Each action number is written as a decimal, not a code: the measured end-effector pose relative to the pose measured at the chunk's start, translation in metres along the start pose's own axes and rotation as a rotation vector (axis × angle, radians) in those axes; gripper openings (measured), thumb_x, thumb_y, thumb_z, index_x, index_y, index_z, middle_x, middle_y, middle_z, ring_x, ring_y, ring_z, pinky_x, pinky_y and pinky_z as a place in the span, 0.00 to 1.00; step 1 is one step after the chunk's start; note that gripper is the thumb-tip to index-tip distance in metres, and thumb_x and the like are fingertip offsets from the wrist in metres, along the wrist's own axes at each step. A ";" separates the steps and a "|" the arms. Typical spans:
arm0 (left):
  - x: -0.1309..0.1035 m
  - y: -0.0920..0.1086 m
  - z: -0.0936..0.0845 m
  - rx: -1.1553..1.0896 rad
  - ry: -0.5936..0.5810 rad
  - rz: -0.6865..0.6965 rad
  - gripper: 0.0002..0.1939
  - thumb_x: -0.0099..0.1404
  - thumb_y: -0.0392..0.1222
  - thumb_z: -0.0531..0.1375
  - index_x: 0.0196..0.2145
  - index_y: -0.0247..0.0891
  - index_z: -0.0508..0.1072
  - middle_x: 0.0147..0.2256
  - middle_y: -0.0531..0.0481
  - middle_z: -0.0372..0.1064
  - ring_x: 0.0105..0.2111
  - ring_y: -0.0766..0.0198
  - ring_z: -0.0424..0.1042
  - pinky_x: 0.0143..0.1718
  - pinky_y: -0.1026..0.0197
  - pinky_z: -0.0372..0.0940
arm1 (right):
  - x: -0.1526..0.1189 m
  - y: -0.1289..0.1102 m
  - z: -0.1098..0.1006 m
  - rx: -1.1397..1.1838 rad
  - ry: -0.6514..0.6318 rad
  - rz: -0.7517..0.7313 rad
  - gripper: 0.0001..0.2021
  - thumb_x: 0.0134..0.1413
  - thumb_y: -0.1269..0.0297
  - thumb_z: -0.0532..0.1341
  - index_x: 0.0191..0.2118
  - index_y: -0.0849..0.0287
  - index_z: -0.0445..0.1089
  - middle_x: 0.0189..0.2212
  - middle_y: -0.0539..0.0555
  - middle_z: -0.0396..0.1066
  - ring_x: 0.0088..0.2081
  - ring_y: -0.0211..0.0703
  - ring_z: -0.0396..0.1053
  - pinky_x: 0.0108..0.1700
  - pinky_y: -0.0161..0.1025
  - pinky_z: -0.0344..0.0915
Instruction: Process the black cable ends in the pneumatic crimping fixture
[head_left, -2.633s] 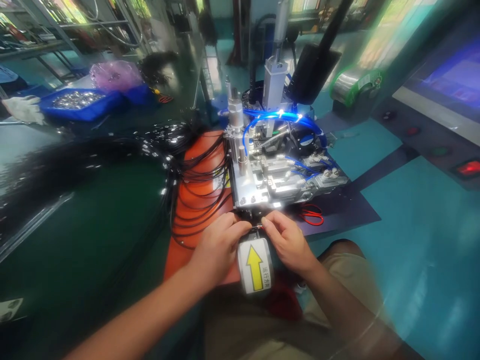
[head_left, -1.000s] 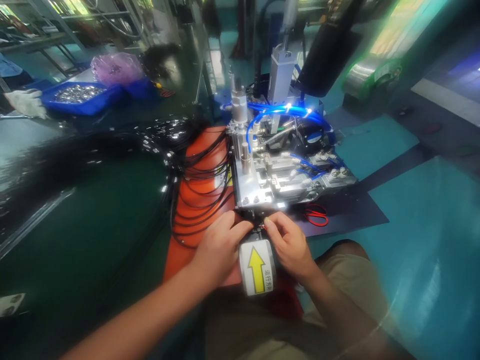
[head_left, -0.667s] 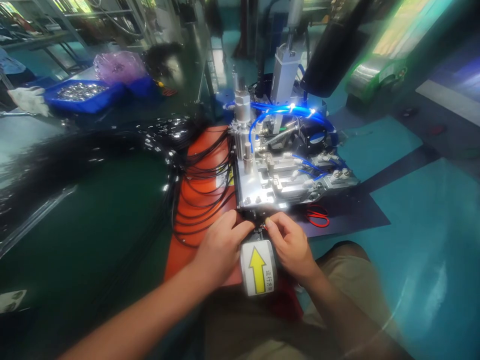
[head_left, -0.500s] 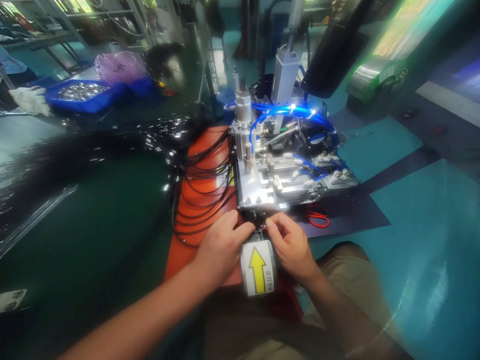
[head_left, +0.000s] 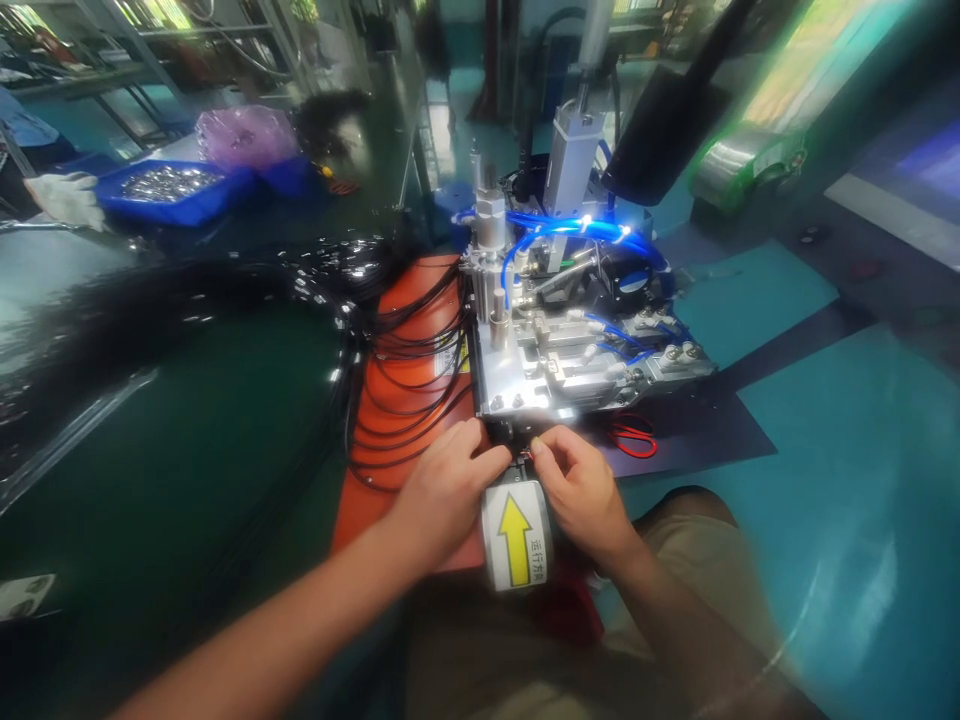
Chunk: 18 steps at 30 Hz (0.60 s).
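My left hand is closed, thumb and forefinger together at the front edge of a metal machine; whatever it pinches is hidden. Just across a narrow gap, my right hand pinches something small with a bit of red, like a thin wire end, too small to be sure of. Below and between both hands a white rounded cover bears a yellow arrow. Several black cables loop across an orange-red panel to the left of my left hand.
Scissors with red handles lie right of my right hand. Blue air tubes arch over the machine. At the back left are a blue tray of small metal parts, a pink plastic bag and another person's gloved hand.
My hands keep nearly the same pose and place. The view has shifted very slightly, and the other person's gloved hand sits a little further right.
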<state>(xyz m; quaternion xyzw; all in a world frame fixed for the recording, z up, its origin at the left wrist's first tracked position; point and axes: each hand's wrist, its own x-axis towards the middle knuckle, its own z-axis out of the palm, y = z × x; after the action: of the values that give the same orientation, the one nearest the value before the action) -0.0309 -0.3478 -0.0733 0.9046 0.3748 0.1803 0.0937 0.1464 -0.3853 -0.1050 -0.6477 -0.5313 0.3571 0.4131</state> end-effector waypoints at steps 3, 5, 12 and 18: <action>0.000 0.000 0.000 -0.017 -0.009 0.001 0.14 0.70 0.33 0.50 0.37 0.36 0.77 0.35 0.44 0.65 0.36 0.58 0.65 0.36 0.59 0.63 | 0.000 -0.001 0.000 0.004 0.000 0.005 0.11 0.62 0.61 0.56 0.28 0.57 0.65 0.24 0.47 0.65 0.27 0.37 0.63 0.30 0.34 0.59; 0.000 0.000 0.000 -0.023 -0.012 0.007 0.14 0.70 0.33 0.50 0.37 0.36 0.77 0.36 0.43 0.66 0.37 0.58 0.66 0.37 0.59 0.64 | 0.000 -0.001 0.000 0.010 -0.004 0.008 0.11 0.62 0.61 0.56 0.28 0.58 0.65 0.23 0.47 0.65 0.26 0.37 0.63 0.30 0.34 0.58; -0.001 -0.002 0.001 -0.017 -0.008 0.028 0.15 0.71 0.35 0.49 0.38 0.37 0.77 0.36 0.44 0.65 0.36 0.59 0.65 0.36 0.59 0.64 | 0.004 0.001 0.000 0.036 -0.010 0.023 0.13 0.61 0.59 0.57 0.28 0.58 0.66 0.24 0.48 0.66 0.26 0.37 0.63 0.30 0.34 0.59; -0.002 -0.001 0.000 -0.017 -0.025 0.015 0.14 0.71 0.34 0.50 0.39 0.37 0.77 0.36 0.44 0.66 0.37 0.58 0.65 0.37 0.59 0.64 | -0.003 0.003 -0.011 0.060 -0.048 0.106 0.16 0.63 0.52 0.56 0.30 0.58 0.70 0.21 0.47 0.65 0.23 0.38 0.62 0.25 0.33 0.59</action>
<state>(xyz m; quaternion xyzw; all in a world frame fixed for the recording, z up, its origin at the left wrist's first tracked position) -0.0327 -0.3482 -0.0743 0.9087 0.3651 0.1730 0.1045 0.1569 -0.3904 -0.1037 -0.6534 -0.4952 0.4097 0.4000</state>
